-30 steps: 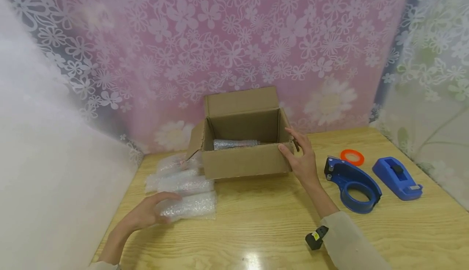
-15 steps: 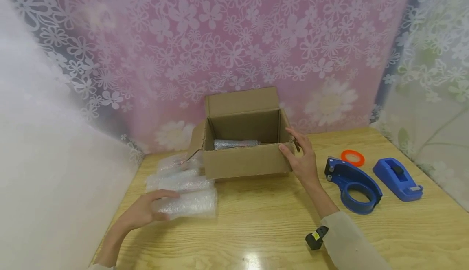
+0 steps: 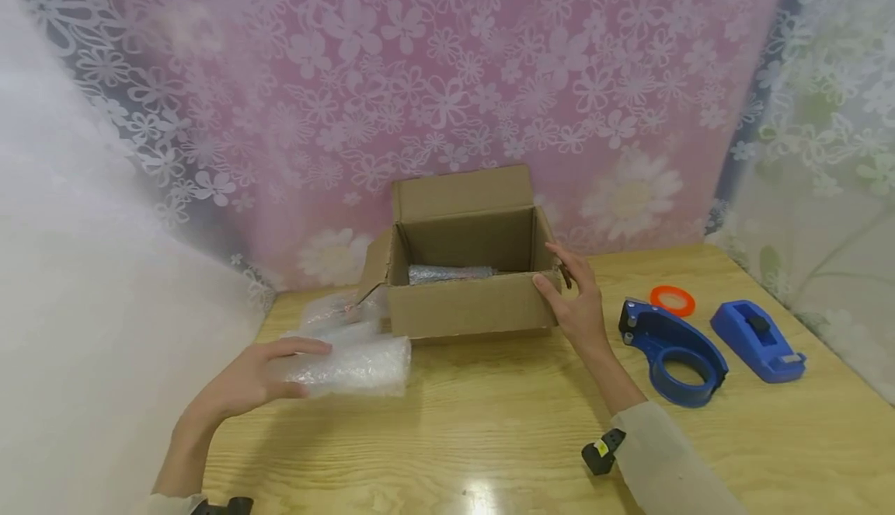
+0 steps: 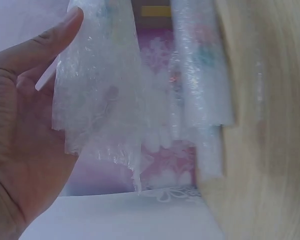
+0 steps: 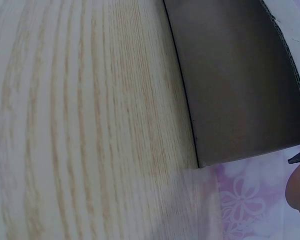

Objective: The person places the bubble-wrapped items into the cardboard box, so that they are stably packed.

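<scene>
My left hand (image 3: pixel 245 375) grips one end of a bubble-wrapped bundle (image 3: pixel 356 367), thumb on one side and fingers on the other. In the left wrist view this bundle (image 4: pixel 102 70) hangs beside the thumb, clear of the table, its loose wrap edge ragged. More bubble-wrapped bundles (image 4: pixel 200 65) lie on the table to the left of a cardboard box (image 3: pixel 475 309). At the box's front right corner, my right hand (image 3: pixel 580 305) holds the rim between thumb and fingers. Inside the open box lies another bubble-wrapped bundle (image 3: pixel 447 274), partly hidden by the front wall.
To the right on the wooden table (image 3: pixel 475 437) are a blue tape gun (image 3: pixel 688 379), an orange tape roll (image 3: pixel 673 300) and a blue tape dispenser (image 3: pixel 758 340). A floral curtain (image 3: pixel 447 95) stands behind the box, whose back flap (image 3: pixel 461 193) leans towards it.
My left hand has lifted the nearest bubble-wrapped bundle off the table, moving it up and slightly left. My right hand stays on the box corner.
</scene>
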A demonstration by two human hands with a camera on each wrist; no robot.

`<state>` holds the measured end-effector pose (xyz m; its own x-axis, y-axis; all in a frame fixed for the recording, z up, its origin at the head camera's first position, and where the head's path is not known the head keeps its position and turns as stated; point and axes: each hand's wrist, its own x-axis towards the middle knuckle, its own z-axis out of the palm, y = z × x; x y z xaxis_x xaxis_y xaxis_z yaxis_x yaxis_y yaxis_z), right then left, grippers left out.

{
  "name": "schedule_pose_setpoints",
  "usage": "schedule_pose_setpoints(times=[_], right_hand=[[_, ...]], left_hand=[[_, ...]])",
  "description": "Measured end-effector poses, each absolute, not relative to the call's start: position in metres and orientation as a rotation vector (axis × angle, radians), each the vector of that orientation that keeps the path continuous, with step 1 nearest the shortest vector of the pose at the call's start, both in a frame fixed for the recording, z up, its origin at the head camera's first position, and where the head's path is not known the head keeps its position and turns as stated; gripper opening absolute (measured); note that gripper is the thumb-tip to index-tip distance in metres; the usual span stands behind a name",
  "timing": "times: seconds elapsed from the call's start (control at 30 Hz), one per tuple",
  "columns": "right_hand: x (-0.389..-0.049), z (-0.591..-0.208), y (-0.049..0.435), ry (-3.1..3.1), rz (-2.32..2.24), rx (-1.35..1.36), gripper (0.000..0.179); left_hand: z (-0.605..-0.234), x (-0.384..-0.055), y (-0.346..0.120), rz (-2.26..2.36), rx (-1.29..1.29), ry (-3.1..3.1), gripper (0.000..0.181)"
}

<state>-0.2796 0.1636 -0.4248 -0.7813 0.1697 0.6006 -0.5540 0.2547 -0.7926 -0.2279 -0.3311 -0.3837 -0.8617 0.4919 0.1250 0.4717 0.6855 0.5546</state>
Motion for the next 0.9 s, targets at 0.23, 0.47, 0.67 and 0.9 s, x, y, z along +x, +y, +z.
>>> schedule_pose_setpoints(times=[0.23, 0.47, 0.67, 0.9], right_hand=[[-0.281, -0.421, 0.163, -1.930, 1.573, 0.354, 0.052], [-0.280, -0.421, 0.162, -1.922, 1.573, 0.371, 0.051], [-0.281, -0.426, 0.163, -1.904, 1.568, 0.369, 0.052], [-0.279, -0.424, 0.162, -1.890, 1.613, 0.369, 0.051]], left_hand=[[-0.361, -0.225, -0.328, 0.962, 0.928, 2.876, 0.050], [-0.339, -0.238, -0.313, 1.039, 0.964, 2.873, 0.052], [-0.319, -0.260, -0.286, 1.099, 1.032, 2.871, 0.052], [-0.299, -0.288, -0.253, 1.091, 1.103, 2.887, 0.051]])
